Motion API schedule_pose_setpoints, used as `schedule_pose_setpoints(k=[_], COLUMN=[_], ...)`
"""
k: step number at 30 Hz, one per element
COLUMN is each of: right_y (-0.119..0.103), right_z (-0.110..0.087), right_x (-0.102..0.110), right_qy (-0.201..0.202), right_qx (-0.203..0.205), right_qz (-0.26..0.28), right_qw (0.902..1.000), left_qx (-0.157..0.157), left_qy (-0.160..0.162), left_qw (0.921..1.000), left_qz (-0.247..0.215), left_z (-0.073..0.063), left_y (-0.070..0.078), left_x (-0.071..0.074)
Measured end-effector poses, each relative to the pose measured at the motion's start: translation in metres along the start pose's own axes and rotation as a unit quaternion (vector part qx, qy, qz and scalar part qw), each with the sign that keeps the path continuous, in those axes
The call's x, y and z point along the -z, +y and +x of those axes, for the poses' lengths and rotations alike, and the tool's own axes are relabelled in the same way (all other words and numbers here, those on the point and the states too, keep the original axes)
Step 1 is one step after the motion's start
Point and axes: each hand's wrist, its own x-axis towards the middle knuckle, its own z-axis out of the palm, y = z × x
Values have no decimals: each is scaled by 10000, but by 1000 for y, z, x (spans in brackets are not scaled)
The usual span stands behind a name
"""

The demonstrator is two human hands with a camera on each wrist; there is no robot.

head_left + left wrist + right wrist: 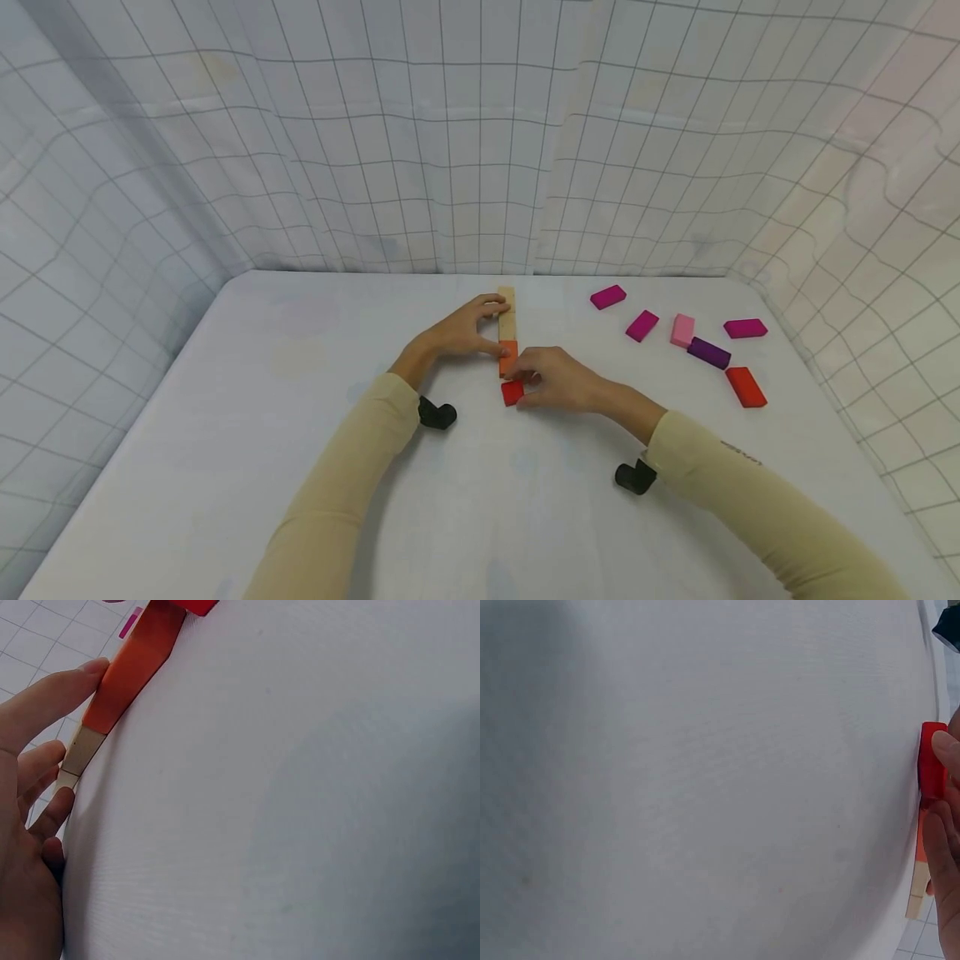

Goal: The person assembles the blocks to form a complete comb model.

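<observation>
A straight row of blocks runs away from me in the head view: pale wooden blocks (507,327) at the far end, orange (508,347) nearer. My left hand (459,330) lies along the row's left side, fingers spread, the thumb touching the orange part. In the left wrist view the other fingers are beside the pale wood (84,750). My right hand (562,380) pinches a red block (512,392) at the near end of the row. Fingers cover part of the red block (931,763) in the right wrist view.
Right of the row lie loose blocks: magenta ones (608,297), a pink one (682,330), a purple one (708,353) touching or nearly touching it, and a red-orange one (746,387). White gridded curtains (480,150) enclose the white table (247,400).
</observation>
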Motion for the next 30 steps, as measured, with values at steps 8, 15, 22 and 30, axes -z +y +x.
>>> schedule_pose_setpoints(k=[8,15,22,30], right_y=[0,2,2,-1], right_z=[-5,-5,-2,0], right_x=[3,0,-3,-4], right_qy=[8,56,282,428], right_qx=[29,219,230,253], right_qz=[-448,-621,-778,-983], right_qw=[9990,9978,9963,9939], left_qx=[22,36,43,38], left_qy=[18,-2,1,26], left_qw=[10000,10000,10000,10000], left_qz=[-52,-37,-87,22], left_z=[-1,-1,-1,0], left_y=[1,1,2,-2], left_x=[0,0,1,-1])
